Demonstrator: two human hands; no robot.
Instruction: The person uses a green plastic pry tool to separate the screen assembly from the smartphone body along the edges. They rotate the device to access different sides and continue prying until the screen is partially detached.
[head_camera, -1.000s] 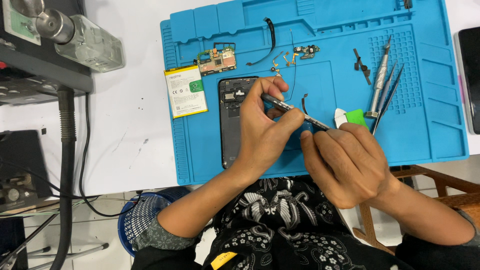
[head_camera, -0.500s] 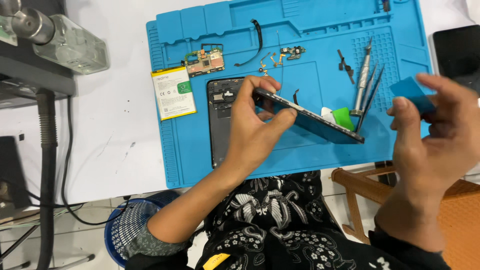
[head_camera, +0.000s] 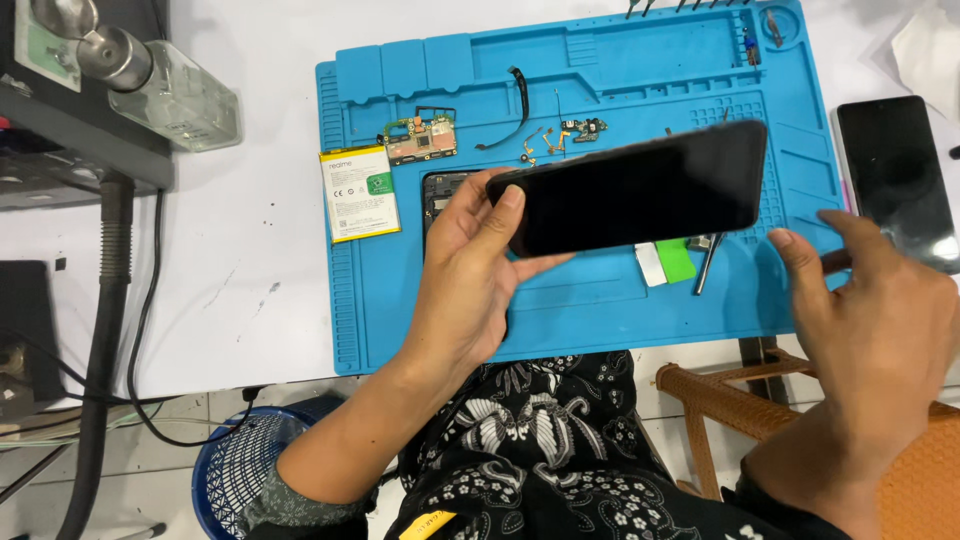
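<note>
Black phone screen (head_camera: 640, 190) gripped by left hand (head_camera: 465, 275), right hand (head_camera: 880, 320) open, empty

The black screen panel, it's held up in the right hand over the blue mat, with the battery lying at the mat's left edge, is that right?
Not quite: the head view shows the left hand holding the screen panel, not the right hand, which is open and off to the side. The rest stands: the panel is up over the blue mat, and the battery lies at its left edge.
</note>
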